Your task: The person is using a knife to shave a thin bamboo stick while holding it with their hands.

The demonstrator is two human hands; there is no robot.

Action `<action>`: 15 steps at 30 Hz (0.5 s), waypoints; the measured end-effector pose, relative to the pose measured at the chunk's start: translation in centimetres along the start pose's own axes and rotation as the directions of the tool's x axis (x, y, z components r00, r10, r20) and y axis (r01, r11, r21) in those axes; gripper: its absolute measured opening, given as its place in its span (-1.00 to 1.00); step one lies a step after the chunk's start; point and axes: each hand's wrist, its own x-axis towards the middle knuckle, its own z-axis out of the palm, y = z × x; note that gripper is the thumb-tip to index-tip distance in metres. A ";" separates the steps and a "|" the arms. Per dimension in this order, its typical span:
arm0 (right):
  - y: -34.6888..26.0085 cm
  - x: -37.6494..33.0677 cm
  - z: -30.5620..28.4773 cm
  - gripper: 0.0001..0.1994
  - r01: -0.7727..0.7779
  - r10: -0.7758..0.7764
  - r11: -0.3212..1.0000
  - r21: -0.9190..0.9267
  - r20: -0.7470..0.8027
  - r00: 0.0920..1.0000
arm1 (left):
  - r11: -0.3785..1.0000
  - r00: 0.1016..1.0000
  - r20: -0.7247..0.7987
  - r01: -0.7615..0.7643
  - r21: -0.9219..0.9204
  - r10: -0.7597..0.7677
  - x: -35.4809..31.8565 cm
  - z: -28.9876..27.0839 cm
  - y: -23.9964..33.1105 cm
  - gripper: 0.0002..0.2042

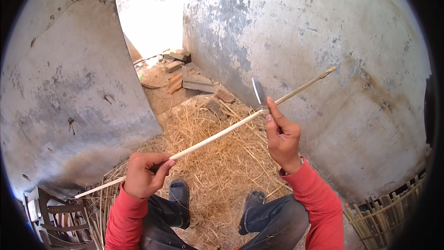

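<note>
Rural yard: weathered plaster walls [323, 41], straw-strewn ground [217, 157], rubble bricks [189, 81].

Dirt floor [159, 97], straw [222, 157], bricks [194, 83]

Narrow alley between two plastered walls, left wall [69, 78] and right wall [342, 60], both close; open air above the straw [217, 157] in the middle; long stick [208, 139] slants across that gap at hand height; bricks [189, 81] crowd the far end; chair [55, 217] blocks lower left; bamboo slats [388, 213] fill lower right.
</note>
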 end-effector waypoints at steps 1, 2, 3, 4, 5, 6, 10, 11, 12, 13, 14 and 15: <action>-0.1 -0.3 0.3 -0.55 -0.002 0.002 1.000 0.001 0.001 1.000 | 1.000 1.000 -0.003 -0.009 0.012 0.009 -0.1 0.0 -0.1 -0.93; -0.2 -0.5 0.5 -0.53 0.021 -0.021 1.000 -0.005 0.025 0.999 | 1.000 1.000 -0.003 -0.012 0.011 0.012 0.0 0.0 0.0 -0.93; -0.4 -0.7 0.7 -0.52 0.045 -0.044 0.999 -0.010 0.049 0.998 | 1.000 1.000 0.013 -0.002 0.012 0.001 0.0 0.1 0.2 -0.93; -0.6 -0.8 0.9 -0.52 0.047 -0.046 0.999 -0.011 0.049 0.998 | 1.000 1.000 0.029 0.008 0.015 -0.009 0.0 0.1 0.4 -0.93; -0.8 -1.0 1.2 -0.50 0.066 -0.065 0.998 -0.001 0.082 0.995 | 1.000 1.000 0.026 0.008 0.015 -0.009 0.0 0.3 0.6 -0.93; -1.1 -1.1 1.4 -0.48 0.084 -0.085 0.996 0.009 0.114 0.990 | 0.999 0.998 0.047 0.038 0.004 -0.038 0.1 0.5 1.0 -0.92; -2.5 -1.7 2.9 -0.46 0.138 -0.138 0.990 0.016 0.194 0.971 | 0.998 0.995 0.083 0.062 -0.003 -0.062 0.2 1.6 1.8 -0.91; -2.7 -1.9 3.5 -0.46 0.142 -0.152 0.988 0.062 0.225 0.962 | 0.998 0.995 0.081 0.064 0.000 -0.064 0.2 2.0 1.9 -0.91; -3.0 -2.0 4.2 -0.47 0.145 -0.168 0.984 0.108 0.254 0.952 | 0.998 0.992 0.104 0.066 -0.012 -0.065 0.3 2.3 2.2 -0.90; -4.0 -2.6 4.7 -0.49 0.163 -0.193 0.980 0.118 0.325 0.926 | 0.997 0.990 0.127 0.069 -0.025 -0.065 0.3 2.7 2.4 -0.89; -4.4 -3.0 5.4 -0.49 0.166 -0.195 0.979 0.116 0.327 0.925 | 0.997 0.987 0.151 0.067 -0.043 -0.060 0.5 3.2 2.6 -0.88; -4.9 -3.5 6.3 -0.50 0.205 -0.258 0.962 0.183 0.338 0.905 | 0.987 0.990 0.130 0.068 -0.145 -0.049 0.4 4.0 2.3 -0.87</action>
